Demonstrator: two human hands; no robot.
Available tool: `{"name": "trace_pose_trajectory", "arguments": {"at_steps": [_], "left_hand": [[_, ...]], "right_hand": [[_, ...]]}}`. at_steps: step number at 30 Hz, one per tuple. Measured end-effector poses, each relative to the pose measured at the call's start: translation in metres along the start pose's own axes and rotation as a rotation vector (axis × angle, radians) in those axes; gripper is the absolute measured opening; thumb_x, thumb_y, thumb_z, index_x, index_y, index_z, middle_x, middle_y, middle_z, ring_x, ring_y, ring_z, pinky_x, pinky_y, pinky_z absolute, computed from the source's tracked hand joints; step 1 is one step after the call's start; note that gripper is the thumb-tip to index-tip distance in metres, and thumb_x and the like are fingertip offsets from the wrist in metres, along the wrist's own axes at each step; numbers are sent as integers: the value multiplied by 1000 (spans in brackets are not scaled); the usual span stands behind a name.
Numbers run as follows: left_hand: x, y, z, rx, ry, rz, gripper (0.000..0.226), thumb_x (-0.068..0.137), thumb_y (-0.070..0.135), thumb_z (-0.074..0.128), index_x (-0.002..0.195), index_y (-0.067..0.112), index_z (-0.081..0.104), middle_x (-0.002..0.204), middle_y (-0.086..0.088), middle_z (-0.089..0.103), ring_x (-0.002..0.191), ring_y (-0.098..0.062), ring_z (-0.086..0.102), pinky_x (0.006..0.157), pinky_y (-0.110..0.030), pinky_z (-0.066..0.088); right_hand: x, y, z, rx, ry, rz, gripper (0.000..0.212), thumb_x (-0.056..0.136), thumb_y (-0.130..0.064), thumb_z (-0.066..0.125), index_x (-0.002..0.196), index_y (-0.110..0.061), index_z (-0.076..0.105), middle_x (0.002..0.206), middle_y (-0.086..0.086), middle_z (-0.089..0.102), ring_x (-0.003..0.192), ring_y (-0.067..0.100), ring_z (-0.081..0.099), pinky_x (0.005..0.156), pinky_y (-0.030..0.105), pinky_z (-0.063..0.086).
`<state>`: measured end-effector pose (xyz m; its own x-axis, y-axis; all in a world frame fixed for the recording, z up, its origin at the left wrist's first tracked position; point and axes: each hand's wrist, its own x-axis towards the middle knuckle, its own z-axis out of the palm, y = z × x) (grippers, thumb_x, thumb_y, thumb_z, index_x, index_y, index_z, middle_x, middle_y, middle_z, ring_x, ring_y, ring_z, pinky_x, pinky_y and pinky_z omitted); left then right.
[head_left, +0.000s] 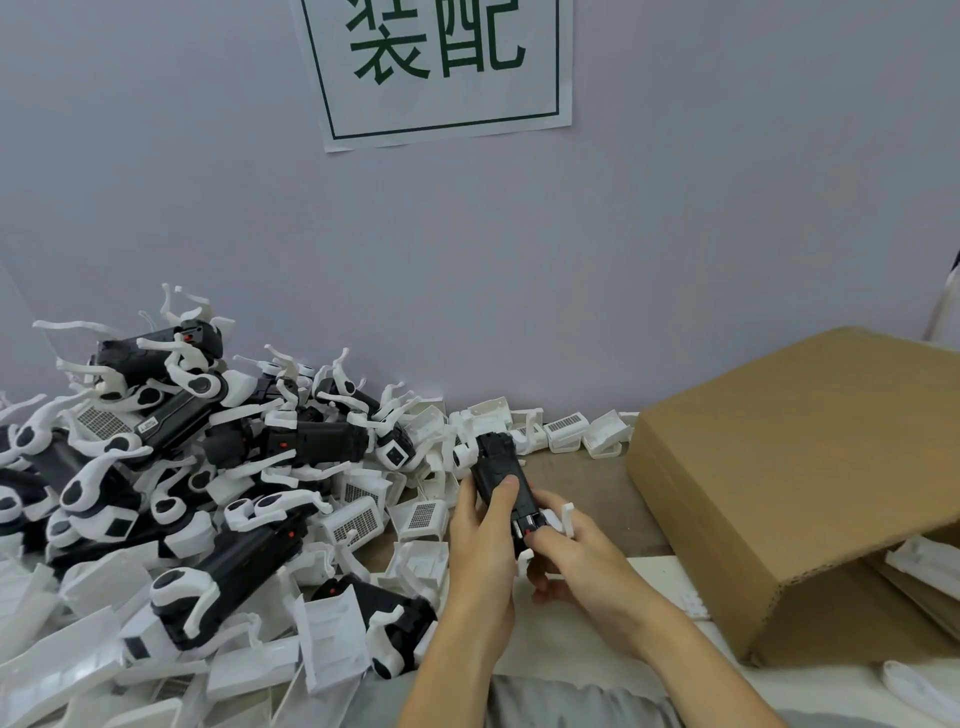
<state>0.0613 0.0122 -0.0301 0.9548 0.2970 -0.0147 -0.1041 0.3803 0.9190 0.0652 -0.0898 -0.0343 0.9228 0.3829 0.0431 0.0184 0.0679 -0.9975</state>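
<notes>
The work looked well under way but far from over: one black drone body (497, 470) was held above the brown tabletop (582, 483), roughly at the middle of the view and just right of the heap. The left hand (480, 540) was wrapped round its side with the thumb laid across the top. The right hand (576, 564) curled at the near end, its fingers pinching there beside a white arm piece (567, 519); whether that piece was already seated could not be told. To the left lay a pile of assembled units (208, 467), black with white arms, more than a dozen though too tangled for an exact count. Among and in front of them lay loose white housings (421, 519), many in number, at least five showing grilles, which suggested plenty was left to fit. One cardboard box (779, 467) stood on the right, and one paper sign (441, 67) hung on the wall.
</notes>
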Motion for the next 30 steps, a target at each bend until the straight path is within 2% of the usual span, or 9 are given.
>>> {"name": "trace_pose_trajectory", "arguments": {"at_steps": [4,10,13,17,20,23,26,30], "left_hand": [[1,-1,1,4,-1,-2,20,99,19,59,116,26,67,114,-17,70,113,-45,63,73,-42,46],[1,-2,0,10,9,9,19,99,19,59,114,28,68,113,-17,71,96,-33,65,76,-44,42],[0,-1,0,-6,12,4,20,99,18,58,114,28,68,111,-16,70,97,-34,63,81,-48,41],[0,0,0,-21,11,6,20,99,17,57,113,26,68,108,-18,70,98,-39,65,75,-44,45],[-1,1,0,-23,10,-10,21,100,16,57,116,25,67,115,-22,69,103,-43,65,79,-46,44],[-2,1,0,-23,9,-14,21,99,17,58,115,26,67,117,-21,69,104,-41,66,81,-49,44],[-3,2,0,-26,14,-14,20,99,19,59,113,30,68,117,-19,69,108,-40,65,85,-50,46],[-3,2,0,-18,24,-13,19,99,18,59,108,31,69,115,-20,69,104,-40,65,85,-51,47]], "right_hand": [[1,1,0,42,6,24,32,101,-17,52,130,-29,58,74,-4,65,59,13,51,58,29,46],[2,0,0,127,-14,59,37,98,-4,49,128,-24,59,74,3,60,57,15,46,55,28,44],[3,0,0,154,-28,69,39,96,-1,48,128,-21,59,73,7,57,54,15,43,54,29,43],[2,0,1,163,-65,59,47,72,-13,57,118,-20,64,75,4,55,54,15,45,54,29,42],[2,1,1,144,-58,60,51,67,-16,55,115,-23,66,74,4,56,54,16,45,55,30,42],[4,2,1,115,-36,63,47,74,-16,55,119,-24,64,70,2,55,53,16,45,55,30,43],[4,2,2,68,-14,45,38,94,-7,50,122,-29,63,67,-1,55,53,15,44,55,30,43],[1,-1,3,74,-14,40,39,97,-5,47,121,-30,63,68,0,56,53,16,42,54,30,43]]}}
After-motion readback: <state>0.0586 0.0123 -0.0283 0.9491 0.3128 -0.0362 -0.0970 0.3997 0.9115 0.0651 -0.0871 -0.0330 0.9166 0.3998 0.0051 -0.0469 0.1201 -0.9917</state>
